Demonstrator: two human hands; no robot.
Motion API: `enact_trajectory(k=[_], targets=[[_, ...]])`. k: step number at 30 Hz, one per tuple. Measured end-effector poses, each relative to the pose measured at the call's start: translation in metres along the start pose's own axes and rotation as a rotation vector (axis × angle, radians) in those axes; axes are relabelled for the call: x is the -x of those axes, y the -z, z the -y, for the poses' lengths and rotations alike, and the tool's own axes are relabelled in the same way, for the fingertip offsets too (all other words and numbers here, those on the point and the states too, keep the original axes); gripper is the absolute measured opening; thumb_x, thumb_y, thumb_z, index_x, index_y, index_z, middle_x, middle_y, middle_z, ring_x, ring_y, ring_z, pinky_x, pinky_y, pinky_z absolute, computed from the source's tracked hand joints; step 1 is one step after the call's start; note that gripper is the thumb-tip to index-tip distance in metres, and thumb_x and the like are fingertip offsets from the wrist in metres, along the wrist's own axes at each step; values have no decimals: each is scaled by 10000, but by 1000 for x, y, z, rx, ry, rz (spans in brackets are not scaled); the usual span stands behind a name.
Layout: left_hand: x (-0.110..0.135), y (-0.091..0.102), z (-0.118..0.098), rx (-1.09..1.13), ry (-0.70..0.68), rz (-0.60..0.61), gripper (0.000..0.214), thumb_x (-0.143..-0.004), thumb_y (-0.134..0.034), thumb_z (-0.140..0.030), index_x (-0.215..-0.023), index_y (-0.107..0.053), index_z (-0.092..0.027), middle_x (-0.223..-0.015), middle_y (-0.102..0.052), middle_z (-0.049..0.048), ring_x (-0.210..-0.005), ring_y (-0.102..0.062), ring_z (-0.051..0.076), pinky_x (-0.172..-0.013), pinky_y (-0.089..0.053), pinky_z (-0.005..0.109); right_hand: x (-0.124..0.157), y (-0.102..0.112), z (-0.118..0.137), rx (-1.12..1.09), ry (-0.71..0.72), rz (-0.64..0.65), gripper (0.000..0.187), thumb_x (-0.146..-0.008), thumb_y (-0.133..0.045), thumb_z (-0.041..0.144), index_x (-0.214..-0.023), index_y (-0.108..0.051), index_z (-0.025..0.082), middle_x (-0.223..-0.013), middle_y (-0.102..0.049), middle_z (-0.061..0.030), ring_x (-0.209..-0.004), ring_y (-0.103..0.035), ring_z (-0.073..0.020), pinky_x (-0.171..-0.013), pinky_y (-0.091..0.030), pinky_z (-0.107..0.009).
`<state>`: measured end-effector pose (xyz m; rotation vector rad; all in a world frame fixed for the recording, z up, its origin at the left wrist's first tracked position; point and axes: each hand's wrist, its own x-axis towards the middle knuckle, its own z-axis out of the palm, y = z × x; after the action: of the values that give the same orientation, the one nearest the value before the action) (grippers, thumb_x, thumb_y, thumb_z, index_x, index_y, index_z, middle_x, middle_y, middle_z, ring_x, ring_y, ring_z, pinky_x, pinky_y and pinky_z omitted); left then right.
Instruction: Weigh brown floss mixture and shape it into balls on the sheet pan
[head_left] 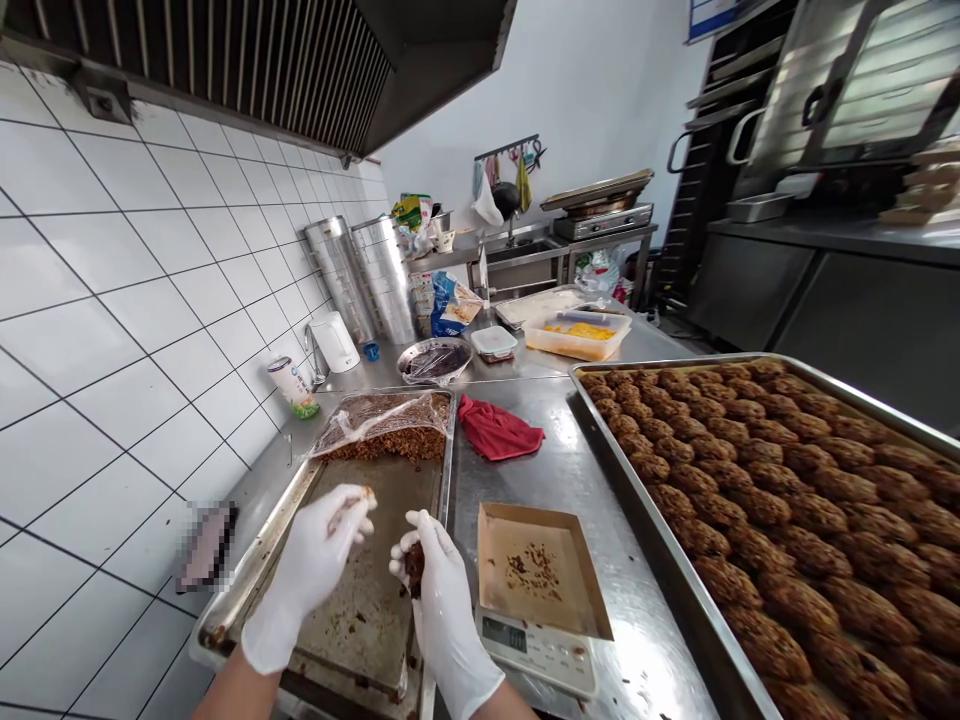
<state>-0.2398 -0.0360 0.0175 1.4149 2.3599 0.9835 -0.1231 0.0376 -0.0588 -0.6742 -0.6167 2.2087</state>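
Both hands wear white gloves. My left hand (322, 540) is raised above the metal tray (352, 590), its fingers loosely curved and apart, with brown smears on the glove and nothing seen in it. My right hand (442, 590) has its fingers curled round a dark brown lump of filling (413, 568), partly hidden by the glove, above the tray's right edge. At the tray's far end lies loose brown crumbly filling (405, 444), partly under clear plastic film (367, 420). Right of my right hand, a cardboard tray (592, 585) with brown crumbs rests on a kitchen scale (536, 655).
A large baking tray (645, 510) holds rows of brown oval patties (799, 560) on the right. A red cloth (499, 428) lies mid-counter. Farther back are a film-covered bowl (435, 360), a lidded container (493, 343), a plastic tub (577, 345) and a canister (292, 387).
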Motion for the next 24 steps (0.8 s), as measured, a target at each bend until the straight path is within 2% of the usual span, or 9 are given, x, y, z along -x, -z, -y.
enact_trajectory(k=[1,4,6,8,12,16,19,24], targets=[[-16,-4,17,-65,24,-64,302,-977,-423,-415,-1114,-635,-250,-1137,-692,56,-990,-672,206,-901,-539,364,0,-1,-3,8,-3,23,373,-799,-653,558,-938,-655,212,-659,-588,33,-568,-549,-120,-499,-391,-233],[-63,-28,66,-187,86,-128,230,-920,-567,-322,-1080,-664,-188,-1220,-652,112,-1163,-594,248,-1070,-422,433,-2,2,-15,57,-30,113,340,-763,-707,504,-832,-660,174,-669,-599,11,-531,-526,-110,-445,-352,-225],[-90,-45,89,-250,141,-165,316,-900,-625,-325,-1165,-623,-153,-1284,-608,122,-1212,-558,273,-1063,-415,516,-4,6,-24,100,-34,159,323,-760,-716,480,-801,-663,164,-630,-593,12,-480,-481,-94,-411,-302,-218],[-112,-59,106,-299,189,-209,375,-904,-632,-345,-1230,-586,-164,-1329,-572,115,-1215,-550,280,-1028,-442,539,-4,10,-29,135,-26,184,319,-784,-691,484,-812,-665,167,-602,-582,20,-459,-454,-85,-398,-280,-211],[-144,-75,119,-362,205,-311,397,-923,-606,-365,-1269,-561,-176,-1332,-560,107,-1178,-569,274,-982,-486,516,-1,13,-29,204,-11,226,298,-808,-665,471,-803,-658,174,-617,-580,23,-447,-449,-80,-386,-281,-205],[-156,-85,124,-420,157,-381,397,-933,-585,-388,-1261,-563,-165,-1300,-572,98,-1137,-589,268,-951,-508,490,2,13,-28,293,6,269,278,-839,-622,453,-796,-646,179,-608,-564,35,-424,-425,-70,-388,-278,-202],[-159,-90,130,-487,121,-373,384,-930,-592,-381,-1249,-570,-168,-1284,-583,94,-1120,-597,265,-939,-515,487,0,13,-29,306,-10,282,274,-860,-592,446,-821,-640,179,-606,-555,38,-417,-409,-66,-391,-273,-203],[-167,-92,144,-602,99,-281,337,-929,-598,-366,-1202,-593,-169,-1241,-607,96,-1093,-606,242,-933,-515,482,-1,12,-31,311,-26,306,236,-883,-574,406,-844,-639,183,-632,-550,33,-450,-432,-77,-385,-277,-200]])
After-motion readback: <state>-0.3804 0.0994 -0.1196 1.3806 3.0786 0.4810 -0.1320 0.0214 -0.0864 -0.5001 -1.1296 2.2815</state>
